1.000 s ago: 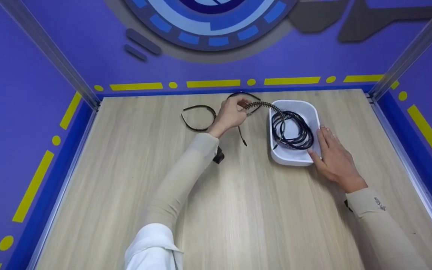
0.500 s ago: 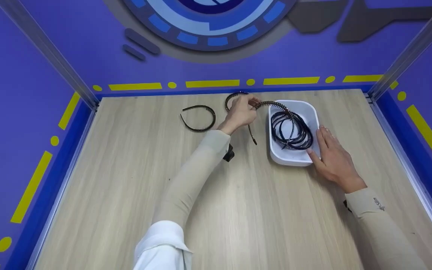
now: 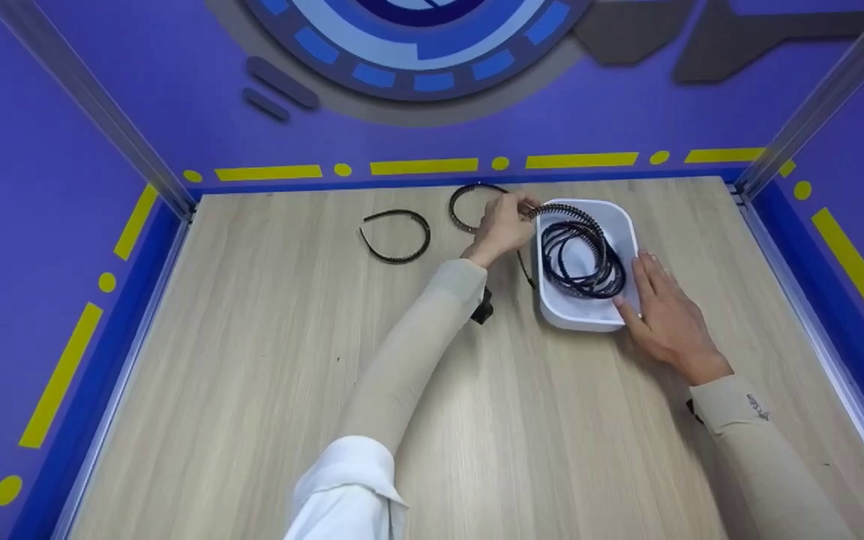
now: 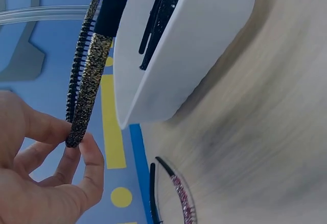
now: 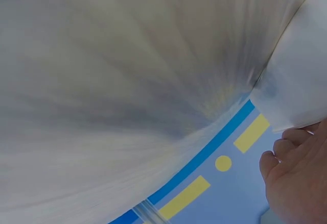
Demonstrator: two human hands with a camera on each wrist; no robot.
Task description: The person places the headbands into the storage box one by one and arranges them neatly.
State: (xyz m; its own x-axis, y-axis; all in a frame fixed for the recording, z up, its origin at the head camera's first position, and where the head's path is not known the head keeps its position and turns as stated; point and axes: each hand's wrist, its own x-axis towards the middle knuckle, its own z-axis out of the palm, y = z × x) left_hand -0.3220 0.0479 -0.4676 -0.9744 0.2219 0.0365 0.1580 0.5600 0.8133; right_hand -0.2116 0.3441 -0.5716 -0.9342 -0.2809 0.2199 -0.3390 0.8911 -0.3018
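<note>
My left hand [image 3: 505, 225] pinches a headband between thumb and fingertips, at the left rim of the white plastic box. This headband [image 4: 92, 76] is dark with gold glitter, inner teeth and a black tip. One of its legs arcs over the box [image 3: 578, 324]; the other hangs outside the left wall. Inside the box lie several dark headbands [image 3: 613, 274], looped over one another. Against the box's right wall rests my right hand [image 3: 676, 326], fingers straight. In the right wrist view, the right hand [image 5: 299, 178] shows at the edge beside the white wall.
A black headband [image 3: 428, 234] lies on the wooden table [image 3: 267, 360] to the left. Another headband [image 3: 452, 208], with reddish glitter in the left wrist view, lies near the back edge, partly behind the left hand. Blue panels [image 3: 432, 135] enclose the table's back and sides.
My left hand has moved right with the headband, which now reaches further over the box. More of the headband near the back edge shows. My right hand has stayed at the box.
</note>
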